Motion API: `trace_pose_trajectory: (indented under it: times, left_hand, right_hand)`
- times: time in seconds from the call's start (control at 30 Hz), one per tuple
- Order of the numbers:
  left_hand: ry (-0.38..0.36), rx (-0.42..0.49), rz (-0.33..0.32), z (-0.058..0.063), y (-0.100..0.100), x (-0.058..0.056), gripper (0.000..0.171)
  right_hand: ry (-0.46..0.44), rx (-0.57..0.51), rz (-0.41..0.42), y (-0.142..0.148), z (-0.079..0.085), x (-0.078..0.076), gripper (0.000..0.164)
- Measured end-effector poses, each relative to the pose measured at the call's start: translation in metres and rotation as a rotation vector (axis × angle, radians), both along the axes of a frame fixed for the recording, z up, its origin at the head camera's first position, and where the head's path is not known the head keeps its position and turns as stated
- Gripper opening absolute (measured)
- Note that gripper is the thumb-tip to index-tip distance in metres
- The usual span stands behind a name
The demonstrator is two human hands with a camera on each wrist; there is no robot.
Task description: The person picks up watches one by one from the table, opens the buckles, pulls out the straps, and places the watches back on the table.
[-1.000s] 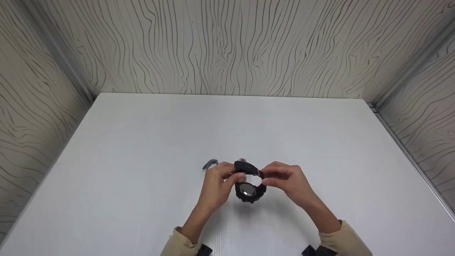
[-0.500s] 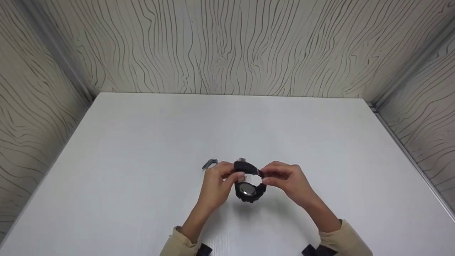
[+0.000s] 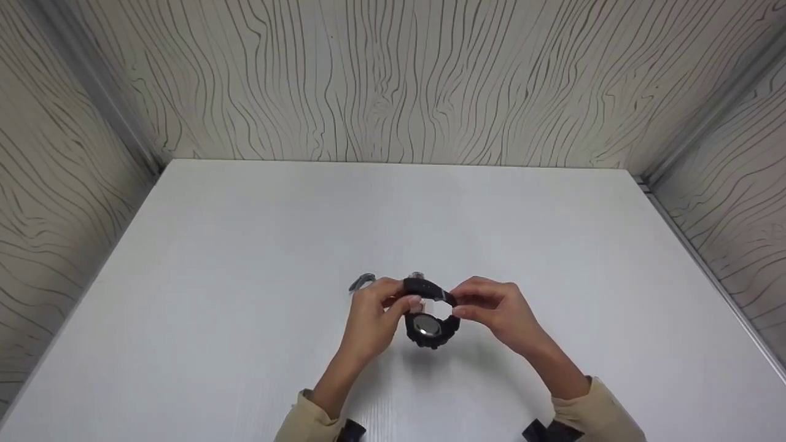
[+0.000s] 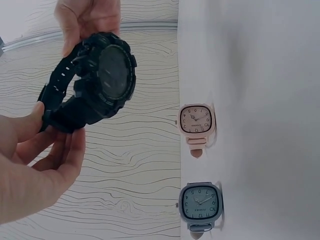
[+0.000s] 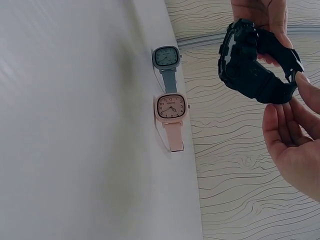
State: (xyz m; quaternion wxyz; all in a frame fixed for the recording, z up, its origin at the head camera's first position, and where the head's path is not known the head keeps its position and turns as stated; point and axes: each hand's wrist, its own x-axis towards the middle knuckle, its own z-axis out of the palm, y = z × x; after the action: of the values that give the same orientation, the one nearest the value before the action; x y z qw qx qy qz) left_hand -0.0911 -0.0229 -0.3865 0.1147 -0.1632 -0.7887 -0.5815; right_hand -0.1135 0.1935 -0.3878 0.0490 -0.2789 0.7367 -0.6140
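A black wristwatch [image 3: 427, 328] with a round face hangs above the table, its strap forming a loop. My left hand [image 3: 371, 316] pinches the strap's left side between thumb and fingers. On the opposite side my right hand [image 3: 496, 310] pinches the strap near its buckle end. In the left wrist view the watch's dark dial [image 4: 114, 72] faces the camera. Beyond the hands, a pink square watch [image 5: 171, 107] and a blue-grey square watch [image 5: 166, 57] stand on the table; in the head view the left hand and the black watch partly cover them.
The white table [image 3: 245, 233] stretches out on all sides of the hands. Wood-patterned panels [image 3: 381, 80] rise at its back and sides, with metal strips [image 3: 98, 86] along the corners.
Both hands hold nearly the same pose on the black wristwatch. Apart from a very slight shift of the view, nothing visibly moves.
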Motion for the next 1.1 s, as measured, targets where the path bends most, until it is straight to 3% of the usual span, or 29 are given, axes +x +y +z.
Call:
trace_pose_trajectory:
  times: [0.13, 0.4, 0.77, 1.1]
  left_hand:
    - [0.002, -0.022, 0.001, -0.0001, -0.0005, -0.0002, 0.01]
    - [-0.02, -0.032, 0.022, 0.0009, -0.0002, 0.0006, 0.012]
    - [-0.051, -0.054, 0.023, 0.0013, -0.0011, 0.0012, 0.014]
    - [-0.04, -0.021, 0.03, 0.0012, -0.0016, 0.0011, 0.014]
  right_hand:
    - [0.007, 0.005, 0.01, 0.0003, 0.0003, -0.0003, 0.017]
    - [-0.001, 0.041, -0.053, -0.0002, 0.0012, -0.0002, 0.017]
    - [0.037, 0.055, 0.021, 0.001, 0.0011, -0.0027, 0.017]
    - [0.027, 0.056, -0.051, -0.002, 0.002, -0.001, 0.016]
